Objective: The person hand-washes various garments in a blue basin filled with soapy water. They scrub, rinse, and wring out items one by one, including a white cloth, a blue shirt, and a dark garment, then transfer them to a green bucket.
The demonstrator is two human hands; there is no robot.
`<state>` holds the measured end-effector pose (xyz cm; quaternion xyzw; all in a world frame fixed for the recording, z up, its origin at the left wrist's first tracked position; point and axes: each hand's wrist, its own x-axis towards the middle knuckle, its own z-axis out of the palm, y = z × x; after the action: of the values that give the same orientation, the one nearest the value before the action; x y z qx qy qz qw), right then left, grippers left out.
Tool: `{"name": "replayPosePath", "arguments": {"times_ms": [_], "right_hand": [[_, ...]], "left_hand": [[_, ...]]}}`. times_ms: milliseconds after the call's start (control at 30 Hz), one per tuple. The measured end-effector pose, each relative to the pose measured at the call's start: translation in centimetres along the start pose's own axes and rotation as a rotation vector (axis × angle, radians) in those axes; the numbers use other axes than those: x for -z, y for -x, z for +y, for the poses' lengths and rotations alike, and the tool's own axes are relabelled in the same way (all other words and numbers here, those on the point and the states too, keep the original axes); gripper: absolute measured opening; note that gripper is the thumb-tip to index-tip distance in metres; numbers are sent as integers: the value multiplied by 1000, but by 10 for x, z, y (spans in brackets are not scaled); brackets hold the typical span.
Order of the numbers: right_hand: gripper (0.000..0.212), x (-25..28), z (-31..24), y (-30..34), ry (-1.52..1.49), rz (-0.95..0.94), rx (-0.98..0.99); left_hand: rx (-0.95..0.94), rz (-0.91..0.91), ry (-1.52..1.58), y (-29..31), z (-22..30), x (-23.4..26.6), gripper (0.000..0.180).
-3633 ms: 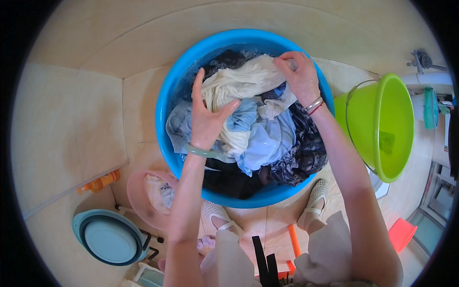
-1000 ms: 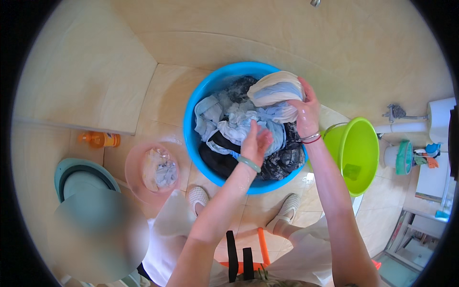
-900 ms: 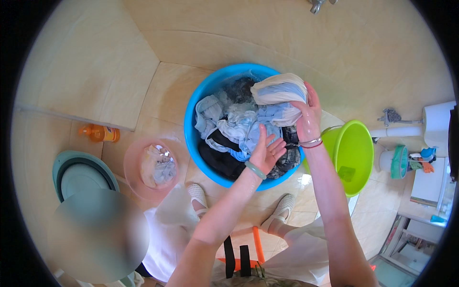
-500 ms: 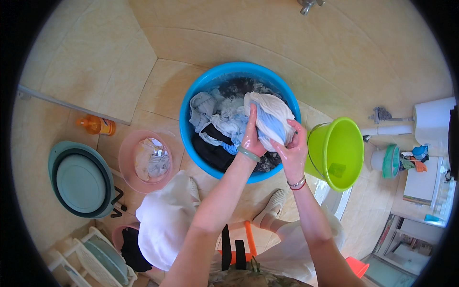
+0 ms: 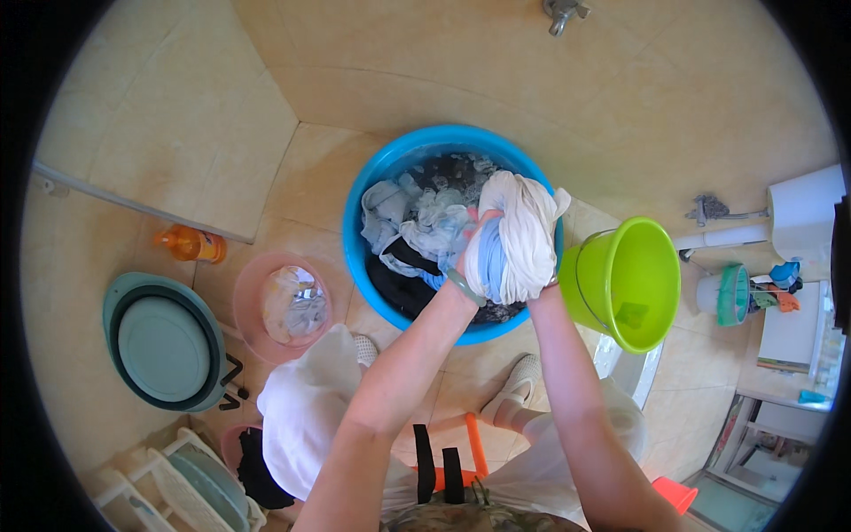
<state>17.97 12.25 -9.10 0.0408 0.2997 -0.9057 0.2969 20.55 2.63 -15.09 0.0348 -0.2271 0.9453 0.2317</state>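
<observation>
Mid-frame, the left hand [image 5: 465, 255] cups a lifted white-and-blue bundle [image 5: 523, 239], the right hand's grip hidden; other clothes [image 5: 385, 215] still lie in the blue tub [image 5: 452, 134].

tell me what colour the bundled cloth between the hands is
The bundled cloth is mostly off-white with a light blue part, seen in the head view.

The bundle of white and pale-blue cloth [image 5: 523, 235] looks soft and wrinkled. The blue basin [image 5: 353, 244] is smooth plastic with a light sheen; the lime-green bucket [image 5: 651, 275] is glossier plastic with a thin, metal-looking handle [image 5: 579, 266]. The pink basin [image 5: 251, 324] looks like thin, translucent plastic. The wall tiles [image 5: 425, 53] are smooth and faintly glossy, the tap [image 5: 560, 12] shiny metal.
</observation>
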Motion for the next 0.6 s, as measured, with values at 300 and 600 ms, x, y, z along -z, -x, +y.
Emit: {"name": "replayPosePath", "arguments": {"times_ms": [300,600], "right_hand": [[23,12,-19,-46,412,86,-58],[18,15,-14,-61,947,36,203]], "left_hand": [[167,287,-270,19,13,-13,36],[-78,620,-1322,25,33,9,29]]}}
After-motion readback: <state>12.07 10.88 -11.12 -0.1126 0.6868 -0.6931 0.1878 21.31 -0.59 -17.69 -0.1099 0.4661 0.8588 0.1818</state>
